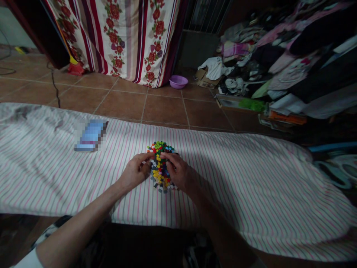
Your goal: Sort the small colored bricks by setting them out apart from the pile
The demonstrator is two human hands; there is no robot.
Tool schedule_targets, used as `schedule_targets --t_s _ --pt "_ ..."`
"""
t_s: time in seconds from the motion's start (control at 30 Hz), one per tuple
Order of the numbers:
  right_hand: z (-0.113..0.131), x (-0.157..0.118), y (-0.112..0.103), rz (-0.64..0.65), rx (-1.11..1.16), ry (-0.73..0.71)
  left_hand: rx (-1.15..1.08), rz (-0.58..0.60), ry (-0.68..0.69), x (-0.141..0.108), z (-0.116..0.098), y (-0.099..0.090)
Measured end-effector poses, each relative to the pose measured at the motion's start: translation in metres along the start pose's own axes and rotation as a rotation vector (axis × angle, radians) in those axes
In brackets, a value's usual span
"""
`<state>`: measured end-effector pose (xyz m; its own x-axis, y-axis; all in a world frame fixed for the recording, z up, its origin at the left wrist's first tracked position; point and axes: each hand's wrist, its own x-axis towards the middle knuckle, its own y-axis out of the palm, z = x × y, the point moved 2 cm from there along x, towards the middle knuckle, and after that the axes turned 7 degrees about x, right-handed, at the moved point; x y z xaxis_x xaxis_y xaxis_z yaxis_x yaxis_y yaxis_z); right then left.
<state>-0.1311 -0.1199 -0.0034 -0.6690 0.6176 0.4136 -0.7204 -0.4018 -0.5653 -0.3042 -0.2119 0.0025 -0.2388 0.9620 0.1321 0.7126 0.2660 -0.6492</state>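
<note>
A heap of small, many-coloured toy building bricks point(159, 173) lies on a striped cloth. Green, red and orange pieces show at its far side, yellow and white ones nearer me. My left hand point(137, 168) is at the heap's left edge, index finger stretched over the bricks and thumb apart from it. From the right, my right hand point(180, 172) reaches in, its index finger extended and its thumb lower down. Both hands touch the heap with fingers bent and spread; no brick can be made out between them. Parts of the heap are hidden behind the fingers.
The striped cloth point(240, 175) covers a long raised surface with wrinkles. On its left lies a phone-like slab point(91, 136), blurred by pixels. Beyond are a tiled floor point(125, 98), a flowered curtain point(131, 41), a purple basin point(178, 82) and piled clothes point(295, 67).
</note>
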Motion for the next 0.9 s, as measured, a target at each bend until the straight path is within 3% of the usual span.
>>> schedule_targets --t_s 0.13,0.23,0.33,0.47,0.67,0.9 --pt "0.008 -0.008 -0.014 -0.056 -0.074 -0.069 0.107 -0.006 0.157 -0.012 -0.021 -0.012" --pt "0.011 -0.019 -0.03 -0.039 -0.071 -0.023 0.085 0.211 0.318 -0.034 -0.042 -0.011" --pt "0.014 -0.033 -0.045 0.079 -0.043 0.007 0.175 0.412 0.464 -0.059 -0.06 0.0" --pt "0.019 -0.053 -0.052 0.242 -0.01 -0.004 0.38 0.544 0.476 -0.077 -0.066 0.017" --pt "0.018 -0.063 -0.039 0.39 -0.121 -0.017 0.496 0.415 0.409 -0.068 -0.056 0.03" --pt "0.005 -0.051 -0.033 0.251 -0.105 -0.036 0.446 0.105 0.533 -0.049 -0.047 0.039"
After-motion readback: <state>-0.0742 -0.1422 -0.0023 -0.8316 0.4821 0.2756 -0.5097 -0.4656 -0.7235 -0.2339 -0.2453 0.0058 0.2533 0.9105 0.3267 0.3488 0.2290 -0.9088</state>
